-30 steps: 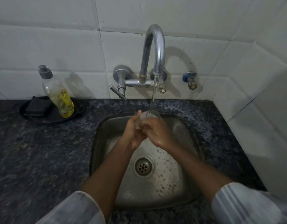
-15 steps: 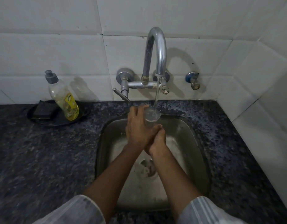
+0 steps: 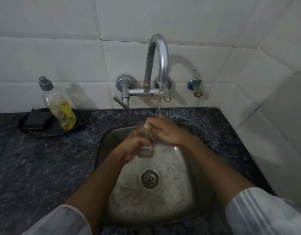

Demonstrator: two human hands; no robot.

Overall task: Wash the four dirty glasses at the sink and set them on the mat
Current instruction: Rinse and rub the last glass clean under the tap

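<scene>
A clear drinking glass (image 3: 146,150) is held tilted over the steel sink (image 3: 188,192), its thick base toward me. My left hand (image 3: 134,146) grips the glass near its base. My right hand (image 3: 165,131) curls around its upper part near the rim, under the running stream from the chrome tap (image 3: 159,61). Most of the glass is hidden by my fingers. No other glasses and no mat are in view.
A dish-soap bottle (image 3: 59,106) with yellow liquid stands on a dark tray (image 3: 78,124) beside a black sponge (image 3: 36,118) at the back left of the dark granite counter (image 3: 36,167). White tiled walls close the back and right. The drain (image 3: 149,178) lies mid-sink.
My hands shifted from one stacked over the other to side by side. The glass tipped from upright under the stream to lying slanted, base toward me.
</scene>
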